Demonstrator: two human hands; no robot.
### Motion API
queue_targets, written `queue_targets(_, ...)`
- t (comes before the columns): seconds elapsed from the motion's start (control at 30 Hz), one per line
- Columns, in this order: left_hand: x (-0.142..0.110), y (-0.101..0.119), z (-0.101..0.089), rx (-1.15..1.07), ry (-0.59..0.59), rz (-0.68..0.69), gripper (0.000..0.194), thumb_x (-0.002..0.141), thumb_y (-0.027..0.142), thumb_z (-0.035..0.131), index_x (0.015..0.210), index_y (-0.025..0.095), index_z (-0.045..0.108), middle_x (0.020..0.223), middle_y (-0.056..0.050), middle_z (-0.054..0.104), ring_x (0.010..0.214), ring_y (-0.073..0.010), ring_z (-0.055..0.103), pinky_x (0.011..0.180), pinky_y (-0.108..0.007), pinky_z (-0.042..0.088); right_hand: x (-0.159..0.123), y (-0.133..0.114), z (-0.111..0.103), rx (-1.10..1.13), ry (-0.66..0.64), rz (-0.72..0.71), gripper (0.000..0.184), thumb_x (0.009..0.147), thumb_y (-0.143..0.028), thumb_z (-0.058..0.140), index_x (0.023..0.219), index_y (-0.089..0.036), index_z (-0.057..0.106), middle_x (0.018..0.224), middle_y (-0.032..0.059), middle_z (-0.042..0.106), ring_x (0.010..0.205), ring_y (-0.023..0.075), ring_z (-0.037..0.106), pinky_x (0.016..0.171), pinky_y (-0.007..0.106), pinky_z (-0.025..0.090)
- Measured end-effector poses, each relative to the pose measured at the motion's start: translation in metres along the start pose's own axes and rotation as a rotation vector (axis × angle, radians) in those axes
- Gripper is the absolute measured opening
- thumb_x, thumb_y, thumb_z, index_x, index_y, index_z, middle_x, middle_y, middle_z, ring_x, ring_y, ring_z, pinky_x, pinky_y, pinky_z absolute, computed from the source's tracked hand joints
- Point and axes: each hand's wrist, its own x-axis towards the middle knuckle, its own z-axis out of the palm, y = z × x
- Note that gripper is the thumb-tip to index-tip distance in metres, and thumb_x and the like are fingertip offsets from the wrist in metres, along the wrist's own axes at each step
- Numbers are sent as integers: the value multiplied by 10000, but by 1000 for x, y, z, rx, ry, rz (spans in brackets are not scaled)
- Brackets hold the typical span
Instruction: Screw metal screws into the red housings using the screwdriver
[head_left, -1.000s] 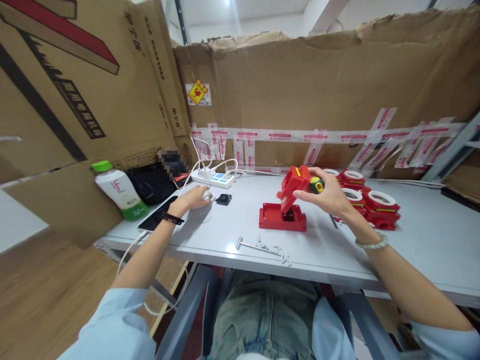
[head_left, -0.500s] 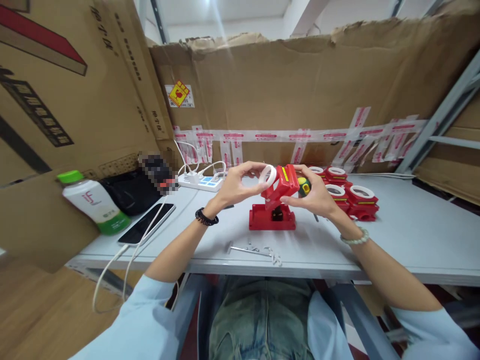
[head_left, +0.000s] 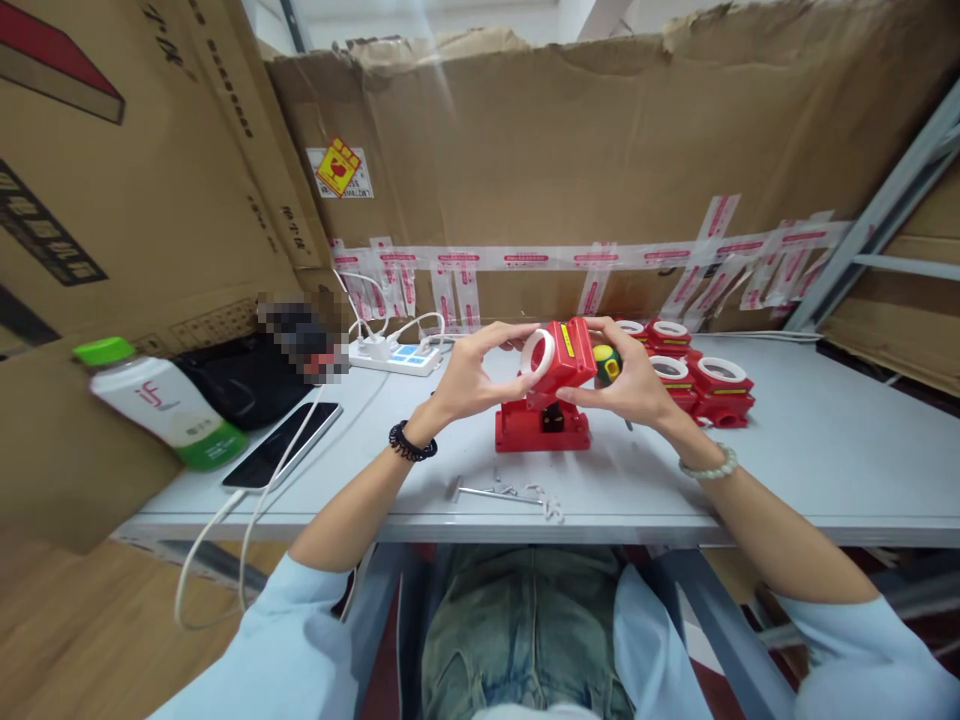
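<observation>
My left hand (head_left: 478, 368) pinches a white ring (head_left: 537, 358) between thumb and fingers, and the ring lies against the round opening of a red housing cover (head_left: 574, 350). My right hand (head_left: 630, 375) is closed on that cover, which is tilted with a yellow label on top. Below it on the table sits a red base (head_left: 517, 430) with a dark part inside. A screwdriver with a green and yellow handle (head_left: 607, 366) shows beside the right palm; whether the hand touches it I cannot tell.
A T-shaped metal tool (head_left: 499, 496) lies near the front edge with small screws (head_left: 553, 505). Several red units with white rings (head_left: 721, 385) stand at the right. At the left are a phone (head_left: 281, 447), a bottle (head_left: 161, 405) and a power strip (head_left: 396, 357). Cardboard (head_left: 510, 160) walls the back.
The white ring has moved from a small gap left of the red cover to lie against its opening. The view has tipped down slightly.
</observation>
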Motion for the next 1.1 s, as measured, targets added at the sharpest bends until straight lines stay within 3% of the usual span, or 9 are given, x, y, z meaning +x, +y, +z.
queue_targets(0.37, -1, 0, -1, 14, -12, 17, 528, 738, 246, 732, 1256, 214, 631, 1165, -91, 702, 990, -190, 646, 882, -365, 542, -1, -2, 0, -29, -5, 55, 775, 509, -459, 897, 1161, -229, 547, 1085, 74, 693, 1049, 279, 672, 928, 436, 552)
queue_targets(0.63, 1, 7, -9, 78, -141, 58, 625, 743, 160, 689, 1345, 263, 557, 1314, -81, 634, 1168, -229, 588, 919, -365, 532, -1, -1, -3, -30, -19, 56, 758, 514, -415, 902, 1160, -224, 556, 1142, 76, 691, 1066, 276, 667, 929, 425, 551)
queue_targets(0.8, 0, 9, -9, 33, -171, -16, 682, 788, 273, 720, 1419, 323, 466, 1453, -92, 493, 1242, -252, 535, 892, -351, 531, 0, -2, -1, -24, -1, 53, 747, 524, -403, 899, 1160, -215, 556, 1137, 79, 696, 1058, 274, 674, 927, 423, 552)
queue_targets(0.97, -1, 7, -4, 7, -90, -81, 521, 849, 358, 691, 1346, 288, 554, 1222, -90, 613, 1000, -179, 600, 835, -327, 527, 0, -2, -1, -38, -8, 49, 756, 524, -412, 900, 1174, -229, 559, 1145, 74, 692, 1061, 276, 670, 938, 435, 545)
queue_targets(1.1, -1, 9, -8, -15, -169, -18, 546, 835, 326, 716, 1355, 312, 552, 1246, -88, 610, 1108, -206, 571, 898, -352, 517, -1, 0, -3, -30, -26, 41, 715, 537, -399, 896, 1155, -236, 576, 1124, 61, 705, 1033, 268, 678, 924, 427, 547)
